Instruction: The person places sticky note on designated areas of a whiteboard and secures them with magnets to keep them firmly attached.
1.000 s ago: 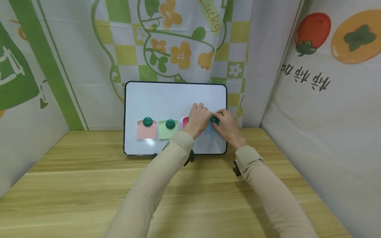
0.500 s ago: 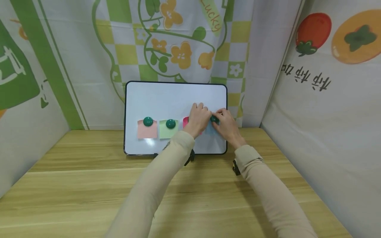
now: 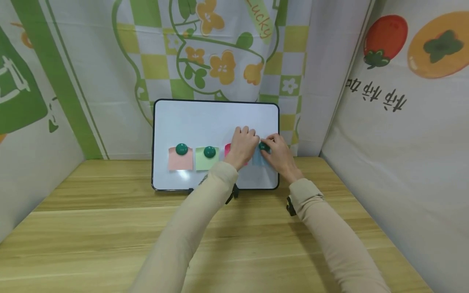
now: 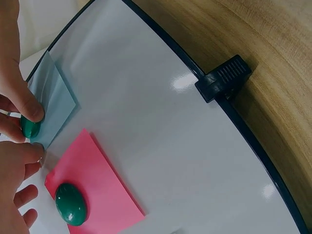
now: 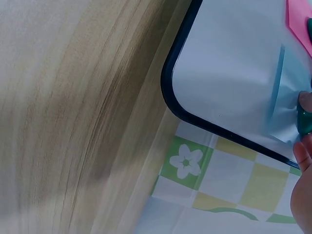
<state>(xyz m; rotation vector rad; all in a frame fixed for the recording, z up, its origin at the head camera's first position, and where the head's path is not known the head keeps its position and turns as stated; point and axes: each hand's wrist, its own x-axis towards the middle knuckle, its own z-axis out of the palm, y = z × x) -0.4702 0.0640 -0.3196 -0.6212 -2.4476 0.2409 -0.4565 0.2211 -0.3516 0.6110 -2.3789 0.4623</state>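
In the head view a whiteboard (image 3: 216,118) stands upright on the table. My right hand (image 3: 280,154) pinches a round green magnet (image 3: 262,146) at the top part of a light blue sticky note (image 3: 258,159). Close on its left, my left hand (image 3: 242,147) has thumb and forefinger together at a corner of that blue note (image 4: 57,100), as the left wrist view shows. Its other fingers are loosely bent. Beneath the left hand in the head view, mostly hidden, a bright pink note (image 4: 109,180) is on the board under another green magnet (image 4: 71,204).
Further left on the board, a pale pink note (image 3: 180,162) and a light green note (image 3: 207,163) each have a green magnet at the top. Black clips (image 4: 223,78) support the board's lower edge on the wooden table (image 3: 234,244). Patterned curtains (image 3: 154,69) hang close behind.
My left hand has edged very slightly left. The right hand stays at the same place with the magnet, and the notes stay where they were.
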